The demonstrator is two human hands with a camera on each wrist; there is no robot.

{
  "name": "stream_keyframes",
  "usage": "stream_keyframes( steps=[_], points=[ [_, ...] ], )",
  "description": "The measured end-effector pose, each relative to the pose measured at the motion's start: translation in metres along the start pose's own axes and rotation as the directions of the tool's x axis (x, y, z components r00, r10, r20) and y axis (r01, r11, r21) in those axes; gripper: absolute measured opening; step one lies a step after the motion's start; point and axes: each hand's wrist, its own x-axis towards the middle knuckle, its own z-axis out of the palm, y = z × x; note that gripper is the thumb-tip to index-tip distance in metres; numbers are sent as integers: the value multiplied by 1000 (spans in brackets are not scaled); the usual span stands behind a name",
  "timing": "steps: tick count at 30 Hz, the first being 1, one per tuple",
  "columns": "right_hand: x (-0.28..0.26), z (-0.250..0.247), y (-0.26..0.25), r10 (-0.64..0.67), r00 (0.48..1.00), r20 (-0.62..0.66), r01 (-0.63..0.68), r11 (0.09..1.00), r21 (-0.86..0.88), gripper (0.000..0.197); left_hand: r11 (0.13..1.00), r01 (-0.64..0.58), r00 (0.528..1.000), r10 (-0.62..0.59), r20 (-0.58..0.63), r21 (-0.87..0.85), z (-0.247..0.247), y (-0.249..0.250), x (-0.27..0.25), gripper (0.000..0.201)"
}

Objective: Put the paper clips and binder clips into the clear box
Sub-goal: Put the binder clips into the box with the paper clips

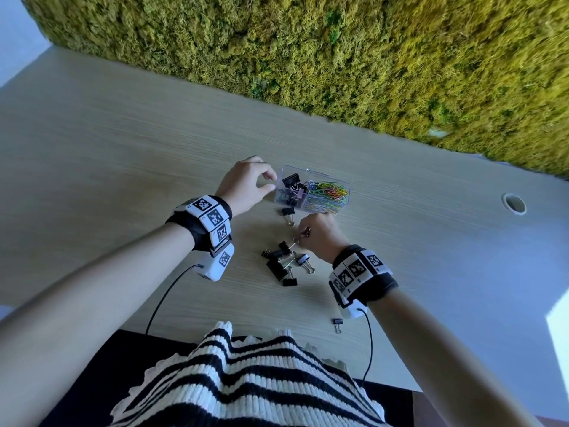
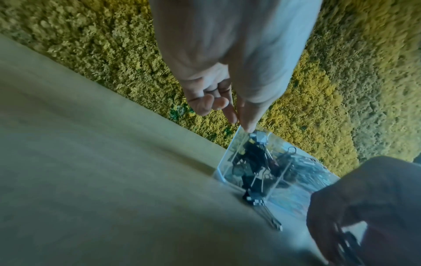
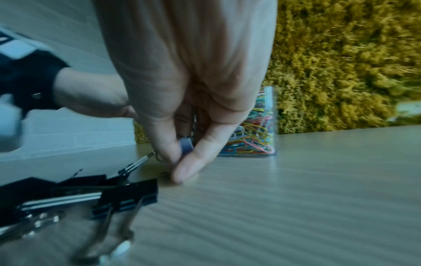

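The clear box (image 1: 320, 174) stands mid-table, with black binder clips (image 1: 292, 186) in its left half and coloured paper clips (image 1: 331, 194) in its right half. My left hand (image 1: 272, 181) pinches the box's left end wall, and its forefinger tip sits on the box's rim (image 2: 225, 158). Just in front of the box, low over the table, my right hand (image 1: 303, 234) pinches a small grey-blue binder clip (image 3: 185, 145). Several loose black binder clips (image 1: 283, 263) lie in a heap left of that hand. One more binder clip (image 1: 288, 212) lies against the box's near side.
A single binder clip (image 1: 337, 323) lies near the table's front edge, under my right wrist. A round cable hole (image 1: 513, 204) is at the far right. A moss wall (image 1: 369, 57) runs along the table's back edge. Wrist camera cables trail toward me.
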Motion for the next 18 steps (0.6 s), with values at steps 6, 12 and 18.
stream_keyframes(
  steps=[6,12,18],
  points=[
    [-3,-8,15,48,997,-65,-37,987,157,8,999,13,984,-7,178,-33,18,-5,-27,11],
    [-6,-38,2,-10,939,-343,120,946,302,7,999,10,950,1,311,-34,28,5,-35,10],
    [25,-69,-30,-60,882,-467,125,986,109,10,1000,-18,948,12,318,16,24,4,-37,12]
  ],
)
